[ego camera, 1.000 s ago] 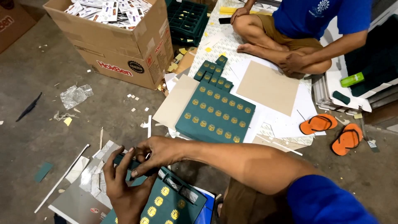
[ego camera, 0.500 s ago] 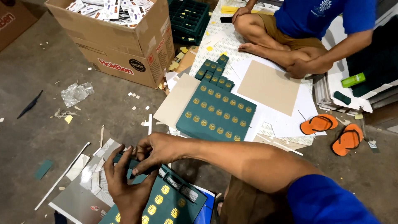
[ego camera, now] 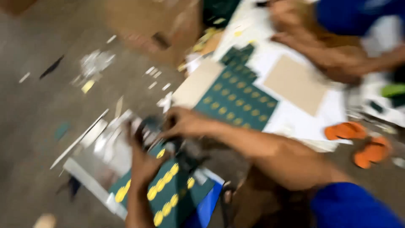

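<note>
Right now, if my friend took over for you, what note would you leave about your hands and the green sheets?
The picture is blurred, so fine detail is unclear.
Left hand: rests on the near green sheet with yellow dots, fingers up at a small dark thing; grip unclear.
Right hand: reaches across to the same small dark thing above that sheet; I cannot tell if it is pinched.
A second green dotted sheet lies flat farther off, beside a tan card.
Paper scraps lie to the left on the floor.
Another person sits beyond the sheets.
Done and left: cannot tell from this view.
</note>
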